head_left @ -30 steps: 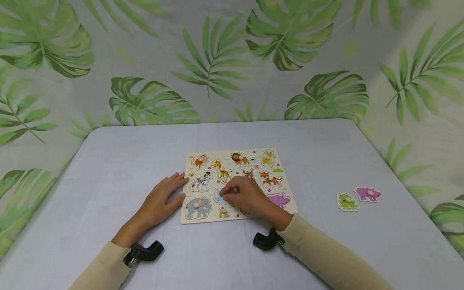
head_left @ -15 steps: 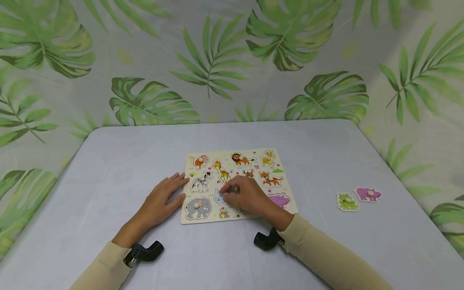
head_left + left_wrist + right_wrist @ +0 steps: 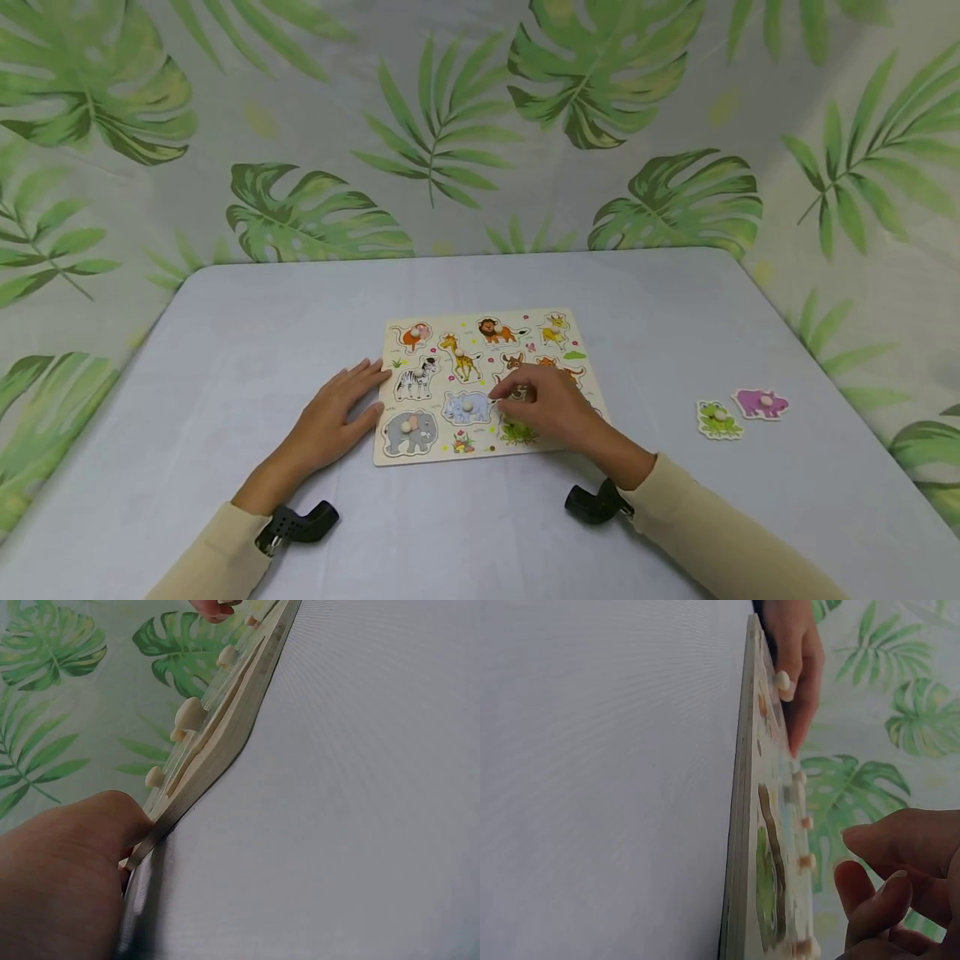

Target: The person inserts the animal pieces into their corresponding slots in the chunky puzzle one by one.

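Observation:
A wooden peg puzzle board (image 3: 442, 454) with animal pieces lies on the table. My left hand (image 3: 333, 417) rests at its left edge, fingers straight and touching the rim; the left wrist view shows the thumb against the board's side. My right hand (image 3: 551, 408) hovers over the board's right half, holding nothing; in the right wrist view its thumb and bent fingers (image 3: 911, 840) stand apart. Just left of its fingertips, the light-blue rhino piece (image 3: 453, 408) sits in its recess. Below the hand shows a green frog picture (image 3: 516, 433). The hand partly covers the tiger piece (image 3: 573, 372).
A green frog piece (image 3: 718, 421) and a purple hippo piece (image 3: 761, 403) lie on the table (image 3: 675, 333) to the right of the board. The elephant piece (image 3: 420, 433), zebra piece (image 3: 412, 383) and giraffe piece (image 3: 459, 362) sit in the board's left part.
My right hand has let go of the light-blue rhino piece and moved right, uncovering it and the frog picture. My left hand has stayed in place.

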`<control>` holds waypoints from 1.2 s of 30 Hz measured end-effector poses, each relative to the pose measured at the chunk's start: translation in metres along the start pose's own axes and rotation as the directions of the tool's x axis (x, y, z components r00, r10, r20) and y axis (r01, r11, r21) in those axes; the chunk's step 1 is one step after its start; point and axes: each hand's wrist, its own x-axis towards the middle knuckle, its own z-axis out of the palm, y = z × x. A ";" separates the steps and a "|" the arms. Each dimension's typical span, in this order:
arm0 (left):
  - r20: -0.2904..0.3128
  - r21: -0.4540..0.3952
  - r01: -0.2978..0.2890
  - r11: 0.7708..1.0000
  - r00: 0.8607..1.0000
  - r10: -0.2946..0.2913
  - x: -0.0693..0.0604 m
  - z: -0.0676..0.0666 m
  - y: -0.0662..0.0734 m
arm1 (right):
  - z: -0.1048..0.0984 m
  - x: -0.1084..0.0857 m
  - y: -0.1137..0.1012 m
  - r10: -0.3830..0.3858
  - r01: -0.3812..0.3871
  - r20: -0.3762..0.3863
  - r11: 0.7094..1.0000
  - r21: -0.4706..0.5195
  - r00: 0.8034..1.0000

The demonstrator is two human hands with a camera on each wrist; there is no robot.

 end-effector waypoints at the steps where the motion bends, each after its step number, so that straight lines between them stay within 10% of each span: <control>1: -0.002 -0.002 0.000 1.000 1.000 0.000 0.000 0.000 0.000 | -0.002 -0.002 0.001 0.003 -0.003 -0.004 1.000 -0.006 1.000; 36: -0.009 -0.008 -0.014 1.000 1.000 0.014 0.000 -0.001 0.000 | -0.080 -0.081 0.056 0.269 -0.282 -0.161 0.957 -0.063 0.950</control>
